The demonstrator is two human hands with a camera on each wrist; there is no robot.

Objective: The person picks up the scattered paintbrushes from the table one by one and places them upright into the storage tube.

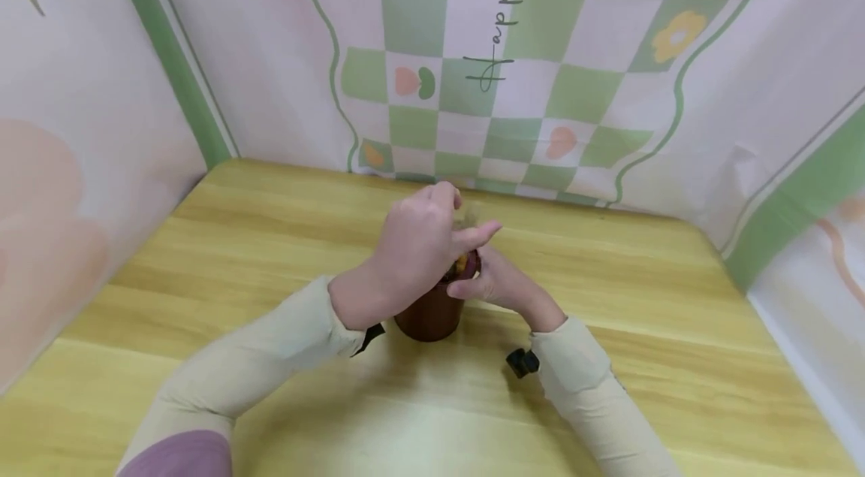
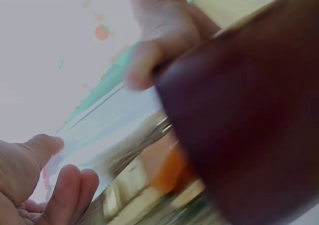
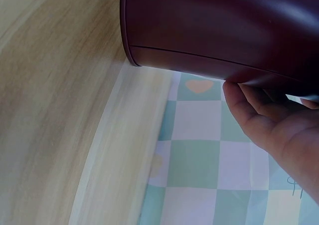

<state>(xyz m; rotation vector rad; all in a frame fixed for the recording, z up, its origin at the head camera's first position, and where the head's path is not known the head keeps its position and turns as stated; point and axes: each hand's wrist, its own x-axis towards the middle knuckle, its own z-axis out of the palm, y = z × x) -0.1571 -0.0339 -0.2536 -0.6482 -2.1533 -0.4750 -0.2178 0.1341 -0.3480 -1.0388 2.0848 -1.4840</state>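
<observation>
A dark reddish-brown cylindrical container (image 1: 429, 318) stands on the table in the head view. My right hand (image 1: 503, 283) grips it near the rim, thumb at the front; in the right wrist view the fingers (image 3: 249, 112) lie against its side. My left hand (image 1: 415, 248) is over the container's mouth, thumb stretched out and other fingers bent. The left wrist view shows the left thumb and fingers (image 2: 70, 185) apart, with nothing clearly between them. Inside the container are blurred orange and pale contents (image 2: 172, 167) and something brown and bristly; their kind cannot be told.
The light wood-grain table (image 1: 270, 214) extends around the container. Behind it hangs a green-and-white checked cloth (image 1: 466, 86), with pale printed cloth at both sides. A small black piece (image 1: 522, 363) sits by the right wrist.
</observation>
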